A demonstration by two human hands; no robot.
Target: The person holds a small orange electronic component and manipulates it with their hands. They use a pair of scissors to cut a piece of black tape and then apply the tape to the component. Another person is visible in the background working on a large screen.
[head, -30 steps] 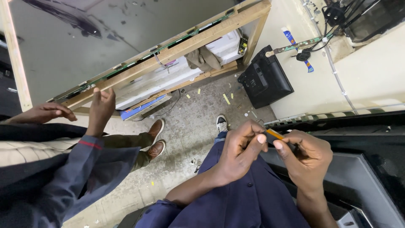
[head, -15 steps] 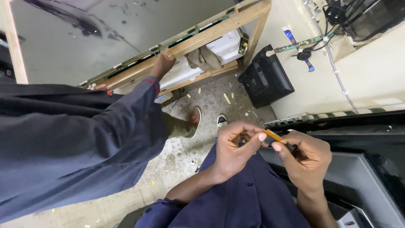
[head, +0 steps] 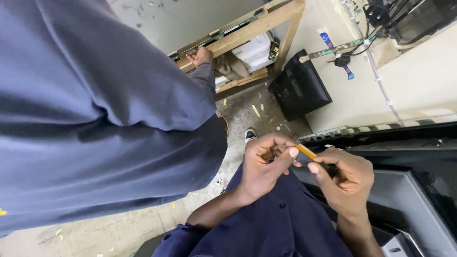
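My left hand [head: 264,164] and my right hand [head: 343,176] meet in front of my blue shirt, both pinching a thin yellow-orange tool [head: 306,152] that spans the gap between them. The left fingers curl around its near end, where something small and dark sits in the palm. The right thumb and fingers hold the other end, which looks dark and is mostly hidden. Both hands hover over the edge of a black panel [head: 409,157] at the right.
A co-worker in a blue-grey top [head: 95,109] fills the left, leaning across with one hand [head: 200,55] on a wooden-framed table [head: 247,26]. A black box [head: 300,85] stands on the littered concrete floor [head: 252,114]. Cables hang on the cream wall [head: 419,81].
The co-worker has leaned much further into view and now covers most of the left side. My hands have stayed together on the yellow-orange tool, barely moving.
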